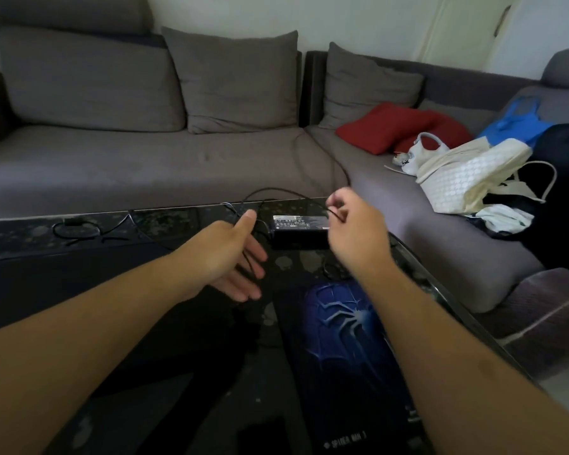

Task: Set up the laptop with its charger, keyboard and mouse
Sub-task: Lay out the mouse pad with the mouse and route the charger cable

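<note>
Two hands, left (230, 257) grip released, right (355, 224) pinching one cable (334, 213) (thin), one charger brick (301, 231)

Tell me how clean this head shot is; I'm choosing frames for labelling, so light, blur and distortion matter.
Head view: dim, even room light, no hard shadows; the dark table swallows detail, with faint reflections on its surface. Wide-angle bending curves the table edge and sofa. Left hand fingers are slightly motion-blurred; right hand, pinching the cable, is fairly sharp. The charger brick label is unreadable.
</note>
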`<action>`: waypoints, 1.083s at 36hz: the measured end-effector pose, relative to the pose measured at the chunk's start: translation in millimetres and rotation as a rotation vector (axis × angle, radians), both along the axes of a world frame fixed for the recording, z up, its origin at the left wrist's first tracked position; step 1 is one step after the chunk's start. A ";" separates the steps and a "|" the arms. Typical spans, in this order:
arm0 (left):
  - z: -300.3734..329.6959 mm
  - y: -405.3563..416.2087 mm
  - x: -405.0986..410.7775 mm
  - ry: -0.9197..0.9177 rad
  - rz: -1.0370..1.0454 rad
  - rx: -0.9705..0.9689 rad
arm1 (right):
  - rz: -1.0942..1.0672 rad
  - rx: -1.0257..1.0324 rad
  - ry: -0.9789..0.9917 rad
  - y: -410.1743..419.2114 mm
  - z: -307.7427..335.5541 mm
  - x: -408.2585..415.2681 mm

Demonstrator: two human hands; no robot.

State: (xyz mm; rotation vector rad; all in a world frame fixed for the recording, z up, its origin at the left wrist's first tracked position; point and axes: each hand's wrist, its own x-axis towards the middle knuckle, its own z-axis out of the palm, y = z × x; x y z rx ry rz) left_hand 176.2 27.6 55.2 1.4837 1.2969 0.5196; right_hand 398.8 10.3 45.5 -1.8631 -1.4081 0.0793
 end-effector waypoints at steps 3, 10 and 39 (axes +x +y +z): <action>-1.3 4.1 5.4 -0.141 0.034 0.113 | -0.092 -0.310 -0.062 9.9 13.1 20.2; -17.9 2.2 27.9 0.032 -0.049 0.215 | -0.090 -0.256 -0.311 -30.4 20.2 -21.8; -41.9 -4.2 -13.5 -0.034 -0.230 0.058 | 0.041 -0.064 1.390 -34.7 -28.9 -35.3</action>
